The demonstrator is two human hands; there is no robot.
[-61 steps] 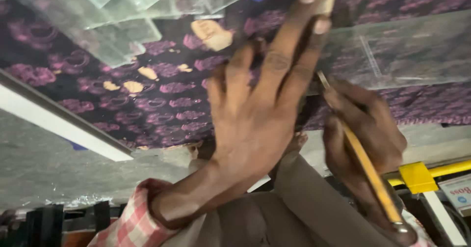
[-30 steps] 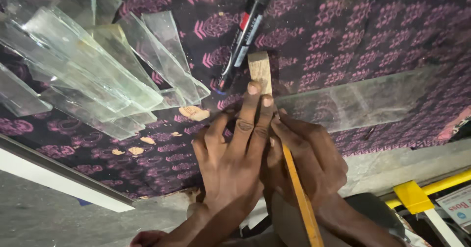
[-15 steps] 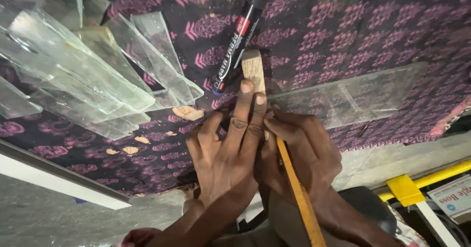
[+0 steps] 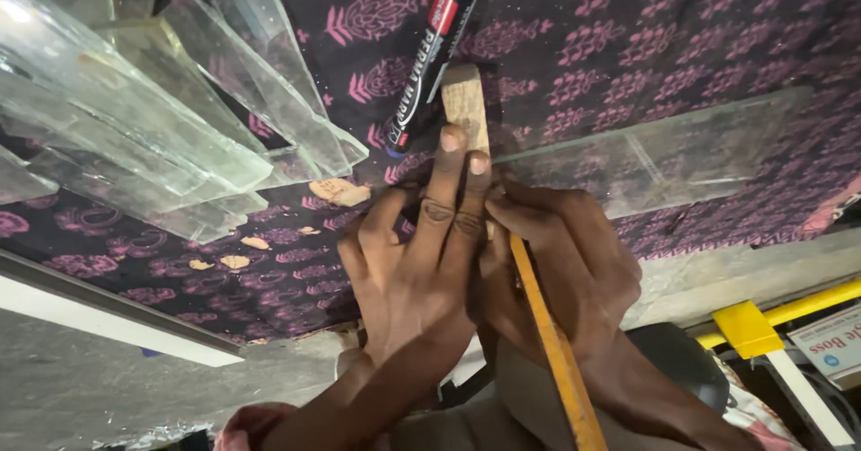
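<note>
**Hands settle over wood block, view pulls in closer**

Both hands have closed in together vs 2 s ago, when the left hand was spread wide w/ fingers reaching up; the marker and glass pile have also come into view since then. Left hand (image 4: 408,281) lies flat now, two fingers stretched onto the small wood block (image 4: 465,99), pinning it to the purple patterned cloth (image 4: 682,47). Right hand (image 4: 560,263) is curled tight round a yellow-handled tool (image 4: 549,343), tip hidden under the fingers, so can't tell what the tip touches. Block sits at the left end of a clear glass strip (image 4: 664,160), just beside a black marker (image 4: 432,56) lying slantwise. Stack of glass strips (image 4: 161,119) rests to the left, apart from the hands. Since 0.5 s ago barely any shift: reads as work steadied, block held in place against the strip.
</note>
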